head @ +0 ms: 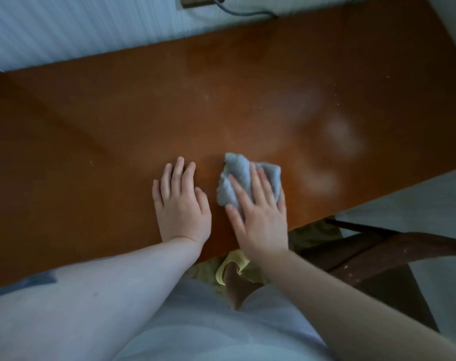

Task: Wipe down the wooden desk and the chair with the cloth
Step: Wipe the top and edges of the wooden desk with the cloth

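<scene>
Head view. Right hand [259,217]: fingers straight and spread, pressing flat on the grey cloth [245,178] near the front edge of the wooden desk [117,121]. Left hand [181,204]: open, palm down on bare wood just beside the cloth, apparently bracing. Cloth: bunched, soft, fluffy, likely light; best worked under a flat palm over its middle, since loose edges may fold. Chair [393,251]: dark wood, below the desk's right front edge, untouched.

No text, label, brand, number or sign can be read anywhere in the head view — not on the wooden desk [169,105], the grey cloth [244,175] or the wall socket plate [195,1] — all surfaces are seen unmarked.
</scene>
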### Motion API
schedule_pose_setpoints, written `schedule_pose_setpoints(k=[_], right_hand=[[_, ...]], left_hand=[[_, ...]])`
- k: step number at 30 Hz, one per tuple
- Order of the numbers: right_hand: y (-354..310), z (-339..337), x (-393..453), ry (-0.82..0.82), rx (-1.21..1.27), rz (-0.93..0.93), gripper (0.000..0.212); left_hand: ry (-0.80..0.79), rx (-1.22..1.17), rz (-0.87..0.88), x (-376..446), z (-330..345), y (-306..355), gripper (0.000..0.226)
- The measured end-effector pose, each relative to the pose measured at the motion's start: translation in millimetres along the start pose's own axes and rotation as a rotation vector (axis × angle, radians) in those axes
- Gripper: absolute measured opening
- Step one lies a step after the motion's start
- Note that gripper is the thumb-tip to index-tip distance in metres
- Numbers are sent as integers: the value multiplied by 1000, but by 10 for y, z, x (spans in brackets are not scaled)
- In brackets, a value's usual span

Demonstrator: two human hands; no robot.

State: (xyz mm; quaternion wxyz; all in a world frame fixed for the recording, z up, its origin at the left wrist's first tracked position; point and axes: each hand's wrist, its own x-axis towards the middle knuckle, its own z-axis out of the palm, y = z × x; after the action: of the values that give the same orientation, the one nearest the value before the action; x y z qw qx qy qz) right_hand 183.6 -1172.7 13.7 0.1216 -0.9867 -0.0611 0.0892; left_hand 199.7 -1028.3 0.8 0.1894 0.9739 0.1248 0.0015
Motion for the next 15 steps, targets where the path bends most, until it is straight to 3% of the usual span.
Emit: schedule_pose_setpoints(k=[4,6,8,11,13,15], right_hand=[[25,5,74,-101,-46,-384,52],[206,-127,350,-165,-79,-483,53],[387,-193,504,-133,-28,-255,53],[454,-147,320,66,39,173,52],[328,-75,86,74,12,149,54],[194,-18,8,0,-6,-25,55]], left_hand=[[-3,-5,10,-10,-18,-5,53],[-2,-1,5,-2,-34,10,55],[-4,6,-6,8,-45,23,55],[-13,26,-7,-6,-36,24,58],[-4,29,-9,-7,-27,27,58],[11,30,-7,-13,-14,24,56]])
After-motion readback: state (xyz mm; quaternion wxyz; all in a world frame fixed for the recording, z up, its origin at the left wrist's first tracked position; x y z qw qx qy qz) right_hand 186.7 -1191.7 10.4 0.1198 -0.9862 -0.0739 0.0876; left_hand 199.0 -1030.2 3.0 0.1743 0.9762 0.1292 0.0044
